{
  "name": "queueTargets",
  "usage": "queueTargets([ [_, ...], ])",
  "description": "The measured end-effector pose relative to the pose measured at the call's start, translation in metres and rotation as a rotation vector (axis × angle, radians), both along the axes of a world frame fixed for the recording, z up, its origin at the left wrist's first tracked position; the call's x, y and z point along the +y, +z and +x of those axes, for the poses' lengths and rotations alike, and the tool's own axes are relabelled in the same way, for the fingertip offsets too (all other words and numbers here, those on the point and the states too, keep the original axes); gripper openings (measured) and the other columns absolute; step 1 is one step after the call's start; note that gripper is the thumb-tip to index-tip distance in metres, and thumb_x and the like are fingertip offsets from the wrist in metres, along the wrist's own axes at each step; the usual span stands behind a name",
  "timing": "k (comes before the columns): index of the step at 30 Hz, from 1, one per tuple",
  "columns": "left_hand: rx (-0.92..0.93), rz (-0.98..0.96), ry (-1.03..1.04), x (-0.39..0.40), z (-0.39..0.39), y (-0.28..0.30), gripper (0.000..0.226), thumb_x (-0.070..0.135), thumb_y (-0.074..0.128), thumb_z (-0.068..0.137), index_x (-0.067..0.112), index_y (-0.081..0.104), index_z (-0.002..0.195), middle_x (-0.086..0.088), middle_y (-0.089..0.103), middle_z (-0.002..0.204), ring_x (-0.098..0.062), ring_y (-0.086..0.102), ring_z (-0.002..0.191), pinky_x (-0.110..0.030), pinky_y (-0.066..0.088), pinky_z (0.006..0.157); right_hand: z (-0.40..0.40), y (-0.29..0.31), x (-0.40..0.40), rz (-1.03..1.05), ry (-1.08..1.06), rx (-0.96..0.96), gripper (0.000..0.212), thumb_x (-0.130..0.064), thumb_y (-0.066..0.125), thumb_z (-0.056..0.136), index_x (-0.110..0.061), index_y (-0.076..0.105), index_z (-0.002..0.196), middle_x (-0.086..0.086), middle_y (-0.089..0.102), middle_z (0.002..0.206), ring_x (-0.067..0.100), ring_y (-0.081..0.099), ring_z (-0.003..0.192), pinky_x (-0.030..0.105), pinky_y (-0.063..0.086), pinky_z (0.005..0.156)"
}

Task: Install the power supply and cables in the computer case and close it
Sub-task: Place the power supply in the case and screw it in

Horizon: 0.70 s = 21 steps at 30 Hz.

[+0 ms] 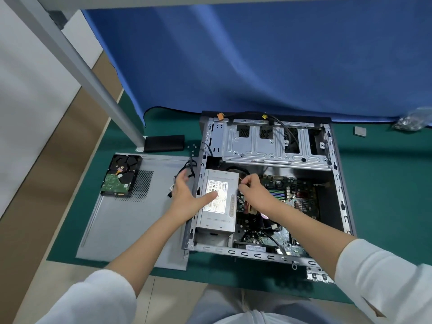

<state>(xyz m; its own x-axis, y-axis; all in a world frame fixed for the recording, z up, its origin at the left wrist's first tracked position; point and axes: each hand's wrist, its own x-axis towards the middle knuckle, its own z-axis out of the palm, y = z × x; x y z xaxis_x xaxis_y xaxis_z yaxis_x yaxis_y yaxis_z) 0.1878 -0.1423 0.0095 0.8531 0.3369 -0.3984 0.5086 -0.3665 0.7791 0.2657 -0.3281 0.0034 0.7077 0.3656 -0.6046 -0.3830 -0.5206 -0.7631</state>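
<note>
Two hands are working at the power supply (pixel 218 202), which is lying inside the open computer case (pixel 336 183), against the case's left wall, label side up.

Your left hand (pixel 187 195) is reaching over that wall with fingers spread and relaxed, thumb resting on the label; it is clamping nothing. Your right hand (pixel 253 190) is hovering at the unit's right edge with fingertips pinched together; a thin wire seems to be between them, but I cannot tell for sure.

Risks, as I judge them:
- The unit is looking unsecured. With only a thumb steadying it, any pull on a lead could be shifting it onto the motherboard (pixel 292 197) just right of it.
- Cables (pixel 251 220) are bunching at the unit's right side, over the board. If you are pulling by the wire and not the plug, you could be straining a connector or snagging a board part.
- Loose black leads (pixel 187 167) are hanging out over the wall left of the unit. Left there, they could be getting trapped when the side panel (pixel 131 230) goes on.
- The hard drive (pixel 121 175) is sitting on that panel, well left of the unit. Lifting the panel without clearing it could be tipping the drive off.
</note>
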Motion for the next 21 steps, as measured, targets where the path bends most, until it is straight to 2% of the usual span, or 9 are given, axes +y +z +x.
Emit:
queueTargets([
  [1,0.085,-0.146,0.020,0.000,0.001,-0.001,0.106,0.043,0.078,0.072,0.020,0.008,0.149,-0.002,0.024,0.152,-0.020,0.028,0.139,-0.044,0.026,0.114,-0.001,0.000,-0.002,0.026,-0.008,0.046,0.015,-0.031,0.044,0.097,-0.020,0.034,0.095,0.000,0.036,0.067,0.010,0.032,0.038,0.023,0.031,0.038],
  [2,0.127,-0.264,0.016,0.000,0.002,-0.002,0.100,0.043,0.076,0.074,0.020,0.013,0.149,-0.001,0.030,0.152,-0.021,0.035,0.137,-0.045,0.029,0.113,-0.002,0.000,-0.003,0.057,-0.014,0.092,0.022,-0.039,0.047,0.095,-0.021,0.034,0.094,0.001,0.037,0.071,0.010,0.034,0.039,0.024,0.033,0.039],
  [5,0.107,-0.407,-0.010,0.000,0.004,-0.002,0.065,0.034,0.071,0.083,0.022,0.040,0.139,0.003,0.057,0.132,-0.016,0.055,0.119,-0.043,0.041,0.106,-0.005,0.001,-0.001,0.032,0.070,0.089,0.036,-0.053,0.053,0.089,-0.024,0.032,0.091,0.000,0.041,0.073,0.010,0.037,0.043,0.023,0.036,0.042],
  [7,0.094,-0.417,-0.006,0.002,0.004,-0.005,0.058,0.031,0.069,0.085,0.023,0.044,0.136,0.005,0.060,0.128,-0.016,0.057,0.116,-0.043,0.042,0.105,-0.008,0.000,0.005,0.004,0.115,0.043,0.033,-0.049,0.050,0.093,-0.025,0.028,0.086,-0.003,0.040,0.072,0.006,0.035,0.044,0.018,0.033,0.044],
  [9,0.082,-0.409,-0.006,0.003,0.004,-0.007,0.055,0.030,0.069,0.086,0.025,0.045,0.135,0.005,0.060,0.127,-0.016,0.057,0.117,-0.044,0.042,0.106,-0.009,0.000,0.010,0.001,0.118,0.021,0.030,-0.043,0.045,0.097,-0.025,0.026,0.084,-0.006,0.036,0.071,0.000,0.035,0.043,0.011,0.029,0.039],
  [12,0.072,-0.418,-0.005,0.002,0.006,-0.009,0.047,0.028,0.068,0.087,0.029,0.048,0.129,0.006,0.061,0.125,-0.016,0.058,0.116,-0.045,0.042,0.105,-0.009,0.004,0.014,-0.018,0.123,0.021,0.022,-0.037,0.040,0.101,-0.020,0.028,0.094,-0.007,0.037,0.075,0.001,0.037,0.055,0.007,0.029,0.036],
  [16,0.069,-0.414,0.005,0.003,0.006,-0.012,0.047,0.026,0.068,0.087,0.026,0.048,0.130,0.005,0.062,0.124,-0.017,0.059,0.115,-0.045,0.043,0.103,-0.012,0.009,0.017,-0.037,0.119,0.024,0.024,-0.035,0.037,0.102,-0.014,0.026,0.101,-0.006,0.040,0.076,0.004,0.040,0.058,0.008,0.030,0.036],
  [19,0.036,-0.279,0.018,0.000,0.005,-0.012,0.038,0.025,0.062,0.091,0.028,0.047,0.126,0.004,0.061,0.124,-0.015,0.059,0.113,-0.040,0.045,0.102,-0.016,0.009,0.028,-0.041,0.085,0.055,0.023,-0.036,0.035,0.102,-0.015,0.026,0.099,-0.002,0.041,0.075,0.009,0.040,0.056,0.019,0.036,0.043],
  [21,0.048,-0.278,-0.041,0.004,0.004,-0.009,0.047,0.027,0.063,0.090,0.025,0.043,0.134,0.005,0.060,0.125,-0.013,0.059,0.113,-0.038,0.046,0.101,-0.017,0.009,0.033,-0.053,0.083,0.047,0.022,-0.035,0.033,0.102,-0.015,0.026,0.098,0.000,0.041,0.073,0.011,0.040,0.054,0.024,0.037,0.043],
])
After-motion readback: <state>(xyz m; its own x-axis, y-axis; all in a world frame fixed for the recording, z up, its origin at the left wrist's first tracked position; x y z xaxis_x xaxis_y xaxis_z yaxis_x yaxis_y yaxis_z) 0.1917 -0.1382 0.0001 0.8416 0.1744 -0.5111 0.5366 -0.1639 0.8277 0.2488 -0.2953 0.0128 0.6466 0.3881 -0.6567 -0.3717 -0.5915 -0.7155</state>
